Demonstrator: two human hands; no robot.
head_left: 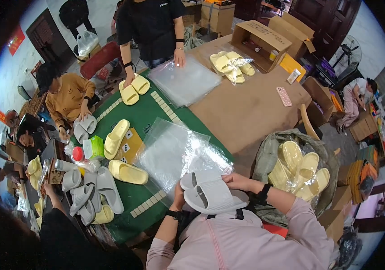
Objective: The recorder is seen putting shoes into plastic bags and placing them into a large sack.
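Close to my body I hold a pair of light grey slippers [206, 191]. My left hand [178, 198] is closed at their left edge, partly hidden by them. My right hand [237, 182] pinches the upper right side. Just beyond them, clear plastic bags [174, 155] lie in a shiny stack on the green table mat [107, 119]. To the left are two pale yellow slippers, one upright on the mat [116, 138] and another lower down [128, 172]. A heap of grey slippers [110, 191] sits at the table's left edge.
At my right stands a sack [264, 157] of bagged yellow slippers [307, 166]. Across the table a co-worker's hand touches yellow slippers [130, 95] beside more plastic bags [185, 83]. An open cardboard box [261, 42] and a pink phone [284, 96] rest on the brown tabletop.
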